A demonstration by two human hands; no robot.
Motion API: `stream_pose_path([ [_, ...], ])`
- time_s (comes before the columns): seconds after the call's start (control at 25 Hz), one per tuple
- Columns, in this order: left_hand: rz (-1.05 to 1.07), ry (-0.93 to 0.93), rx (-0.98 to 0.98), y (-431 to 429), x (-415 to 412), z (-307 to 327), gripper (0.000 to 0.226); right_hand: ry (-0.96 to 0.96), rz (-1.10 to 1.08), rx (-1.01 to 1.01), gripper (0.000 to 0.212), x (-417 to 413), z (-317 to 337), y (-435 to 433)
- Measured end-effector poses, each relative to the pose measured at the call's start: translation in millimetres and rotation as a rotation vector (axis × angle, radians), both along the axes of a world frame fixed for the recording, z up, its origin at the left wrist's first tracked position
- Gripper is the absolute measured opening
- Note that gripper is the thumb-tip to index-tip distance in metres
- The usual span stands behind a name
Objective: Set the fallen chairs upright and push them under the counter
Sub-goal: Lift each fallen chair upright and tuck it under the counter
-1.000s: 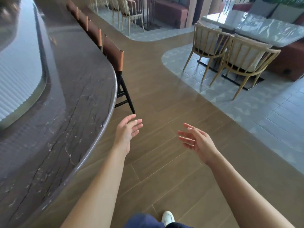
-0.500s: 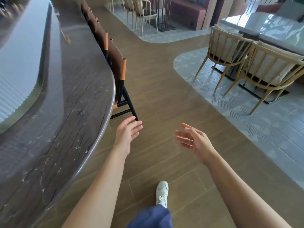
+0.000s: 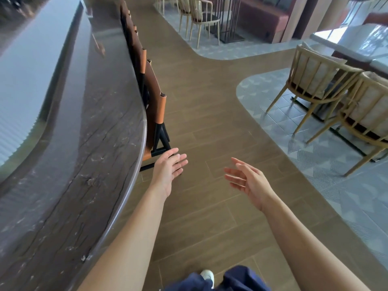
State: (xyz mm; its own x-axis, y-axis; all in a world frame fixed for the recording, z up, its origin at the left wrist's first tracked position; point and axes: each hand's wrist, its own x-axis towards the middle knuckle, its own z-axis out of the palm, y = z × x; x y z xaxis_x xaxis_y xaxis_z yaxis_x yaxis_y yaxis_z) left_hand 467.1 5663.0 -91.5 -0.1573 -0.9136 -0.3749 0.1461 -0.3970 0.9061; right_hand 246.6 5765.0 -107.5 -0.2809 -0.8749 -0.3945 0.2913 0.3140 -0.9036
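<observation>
The open, empty left hand [image 3: 170,166] and right hand [image 3: 247,181] could be pinched between the near bar chair [image 3: 154,95] and counter [image 3: 94,143] if it is shoved.

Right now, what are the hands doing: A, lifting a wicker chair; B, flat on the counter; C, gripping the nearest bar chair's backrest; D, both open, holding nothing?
D: the left hand and right hand reach forward over the floor with fingers straight, gripping nothing.

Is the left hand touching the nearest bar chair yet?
Cannot tell. In the head view the open left hand overlaps the lower black frame of the nearest bar chair, but this single view leaves the depth between them unclear.
</observation>
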Motion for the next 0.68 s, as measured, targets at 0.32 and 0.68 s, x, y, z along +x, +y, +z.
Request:
stream_pose_path([
  [0.32,0.112,0.001,-0.008,-91.6,-59.4,-2.7,0.022,-0.023,0.118,-0.014,0.026,-68.2,-3.6,-123.4],
  [0.68,0.339,0.068,-0.004,-193.2,-155.1,2.7,0.019,-0.005,0.318,0.001,0.024,-174.8,7.9,-273.3],
])
